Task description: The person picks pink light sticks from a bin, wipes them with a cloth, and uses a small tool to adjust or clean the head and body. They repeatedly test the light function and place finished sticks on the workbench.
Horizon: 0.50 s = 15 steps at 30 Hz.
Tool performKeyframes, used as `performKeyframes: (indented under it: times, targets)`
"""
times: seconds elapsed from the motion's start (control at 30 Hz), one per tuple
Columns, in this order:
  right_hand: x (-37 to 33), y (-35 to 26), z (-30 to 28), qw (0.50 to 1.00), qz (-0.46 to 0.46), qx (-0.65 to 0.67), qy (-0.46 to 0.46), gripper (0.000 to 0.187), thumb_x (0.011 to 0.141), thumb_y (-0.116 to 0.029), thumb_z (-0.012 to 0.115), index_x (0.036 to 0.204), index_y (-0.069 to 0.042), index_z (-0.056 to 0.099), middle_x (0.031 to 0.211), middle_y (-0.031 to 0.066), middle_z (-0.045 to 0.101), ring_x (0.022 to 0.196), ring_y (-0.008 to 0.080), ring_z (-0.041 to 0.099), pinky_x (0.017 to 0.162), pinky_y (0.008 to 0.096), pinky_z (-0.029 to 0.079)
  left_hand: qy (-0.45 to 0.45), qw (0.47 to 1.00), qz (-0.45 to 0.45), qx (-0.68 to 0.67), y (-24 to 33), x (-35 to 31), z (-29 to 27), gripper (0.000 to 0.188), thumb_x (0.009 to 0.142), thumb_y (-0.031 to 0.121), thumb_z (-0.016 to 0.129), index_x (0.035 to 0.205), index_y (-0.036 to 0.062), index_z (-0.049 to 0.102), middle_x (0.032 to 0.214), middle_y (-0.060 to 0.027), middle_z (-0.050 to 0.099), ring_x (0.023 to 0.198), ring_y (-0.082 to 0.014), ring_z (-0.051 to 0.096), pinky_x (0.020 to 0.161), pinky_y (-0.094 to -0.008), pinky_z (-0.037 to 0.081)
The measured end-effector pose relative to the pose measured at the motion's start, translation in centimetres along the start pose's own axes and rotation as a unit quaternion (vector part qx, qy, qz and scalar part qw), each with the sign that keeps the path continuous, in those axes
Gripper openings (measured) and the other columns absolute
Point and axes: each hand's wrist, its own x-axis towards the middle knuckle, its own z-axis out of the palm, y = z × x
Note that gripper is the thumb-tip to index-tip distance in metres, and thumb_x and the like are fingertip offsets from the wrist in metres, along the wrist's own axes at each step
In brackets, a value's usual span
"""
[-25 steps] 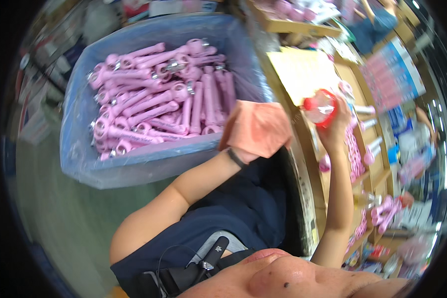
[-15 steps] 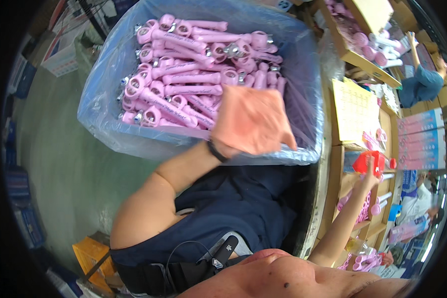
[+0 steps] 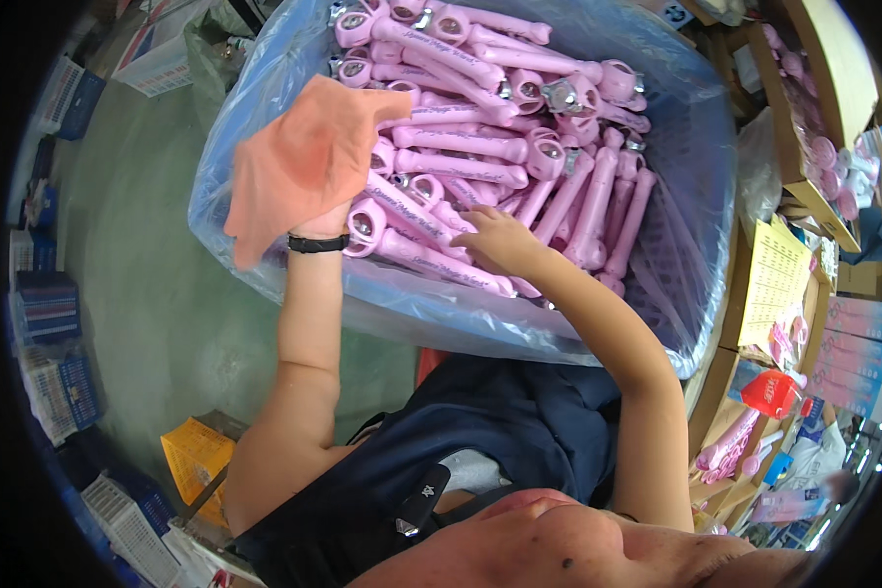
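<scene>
Pink toy wands (image 3: 461, 169) with rounded ring-shaped heads lie piled in a blue crate (image 3: 701, 196) lined with clear plastic. An orange cloth (image 3: 299, 157) drapes over my left hand (image 3: 321, 223) at the crate's left side, next to the wand heads. The cloth hides the fingers of that hand, which carries it. My right hand (image 3: 500, 242) reaches into the near part of the pile, its fingers apart and touching the wands. To the right, on the workbench, stands a red container (image 3: 770, 393).
Along the right runs a bench with cardboard trays, a yellow printed sheet (image 3: 776, 284) and stacked pink-and-blue boxes (image 3: 857, 343). A carton (image 3: 804, 186) of wand parts sits at its far end. A yellow bin (image 3: 198, 461) and blue crates (image 3: 54, 309) stand on the floor at left.
My left hand has moved left with the orange cloth. My right hand has let go of the red container on the bench and come over to the wands. The view has shifted.
</scene>
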Motion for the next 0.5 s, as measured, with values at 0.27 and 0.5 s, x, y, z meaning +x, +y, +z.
performKeyframes:
  times: [0.27, 0.5]
  targets:
    - [4.8, -0.3, 7.4, 0.988, 0.069, -0.051, -0.127, 0.032, 0.083, -0.04, 0.063, 0.112, -0.025, 0.067, 0.117, 0.0192, 0.055, 0.105, 0.0352, 0.059, 0.087, 0.0443, 0.049, -0.046, 0.997, 0.053, 0.014, 0.1, -1.0, 0.1, 0.05, 0.099, 0.032, 0.048, 0.133, -0.0038, 0.042, 0.136, -0.0182, 0.048, 0.127, -0.0331, 0.046, 0.111, -0.0473, 0.034]
    - [-3.0, -1.0, -3.8, 0.985, 0.038, 0.167, -0.025, 0.038, 0.076, -0.021, 0.064, 0.114, -0.02, 0.065, 0.099, 0.0214, 0.058, 0.092, 0.0368, 0.06, 0.08, 0.0452, 0.051, 0.027, 0.993, 0.112, -0.019, 1.4, -0.9, -2.4, 0.039, 0.098, 0.028, 0.051, 0.126, 0.0003, 0.049, 0.129, -0.014, 0.053, 0.124, -0.0302, 0.05, 0.11, -0.0472, 0.036]
